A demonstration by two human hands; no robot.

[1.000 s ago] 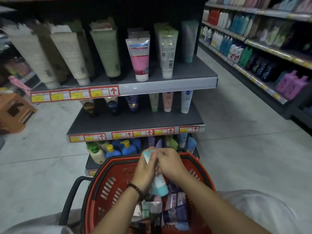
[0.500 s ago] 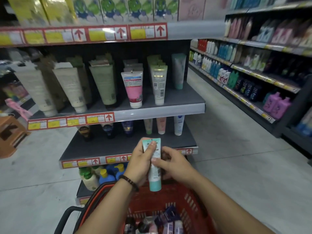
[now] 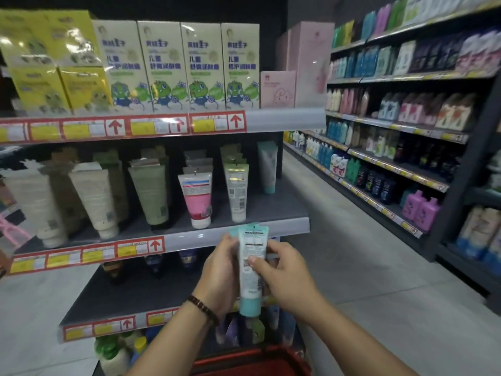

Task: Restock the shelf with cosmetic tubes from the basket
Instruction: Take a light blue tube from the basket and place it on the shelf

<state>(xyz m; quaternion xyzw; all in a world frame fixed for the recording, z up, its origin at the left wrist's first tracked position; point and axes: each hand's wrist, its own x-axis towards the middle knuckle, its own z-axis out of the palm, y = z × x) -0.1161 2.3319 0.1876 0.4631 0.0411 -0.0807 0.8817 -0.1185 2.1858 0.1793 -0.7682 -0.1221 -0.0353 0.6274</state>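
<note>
I hold a white tube with a teal cap (image 3: 251, 270) upright, cap down, in front of the middle shelf's edge. My left hand (image 3: 221, 275) grips it from the left; my right hand (image 3: 282, 275) pinches it from the right, thumb across its label. A second teal tube edge shows behind it. The grey middle shelf (image 3: 271, 213) carries standing tubes: cream, green, pink (image 3: 197, 199), white-green, and one matching teal-capped tube (image 3: 267, 166) at the far right. Only the rim of the red basket (image 3: 252, 360) shows at the bottom.
Green and yellow boxes (image 3: 176, 66) and pink boxes fill the top shelf. A lower shelf (image 3: 122, 294) has small tubes at its back; bottles stand below it. A long shelving run (image 3: 406, 158) of bottles lines the right side of the grey aisle floor.
Both hands lifted the teal-capped tube out of the basket and up toward the middle shelf's edge. My view tilted up, so the basket dropped almost out of frame.
</note>
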